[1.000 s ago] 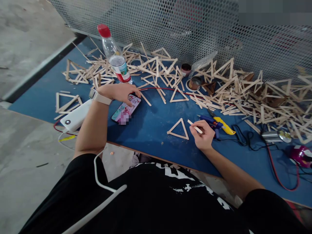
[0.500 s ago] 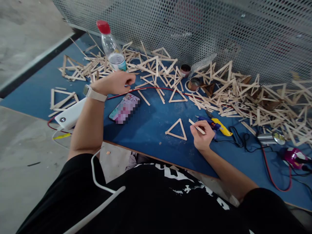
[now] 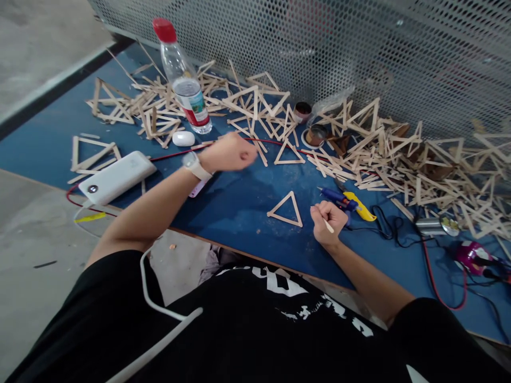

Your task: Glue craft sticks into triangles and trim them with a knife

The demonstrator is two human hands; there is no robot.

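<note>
My right hand (image 3: 329, 221) is closed around a wooden craft stick (image 3: 328, 226), whose end pokes out beneath the fingers. A triangle of craft sticks (image 3: 285, 219) lies flat on the blue table just left of that hand. Over the table, my left hand (image 3: 229, 152) is curled closed; whatever its fingers hold, if anything, is hidden. Under that wrist a phone (image 3: 197, 188) is mostly covered. Right behind my right hand lie a blue glue gun (image 3: 334, 197) and a yellow utility knife (image 3: 360, 206).
Heaped craft sticks (image 3: 367, 170) and stick triangles line the table's back, against a perforated metal panel (image 3: 359, 53). A red-capped bottle (image 3: 187, 93), a white case (image 3: 183, 139) and a power bank (image 3: 117, 178) stand left. Cables and a metal can (image 3: 433, 226) are on the right.
My left hand has moved right and nearer, away from the bottle, and its wrist now covers most of the phone. The stick in my right hand has turned and shows less.
</note>
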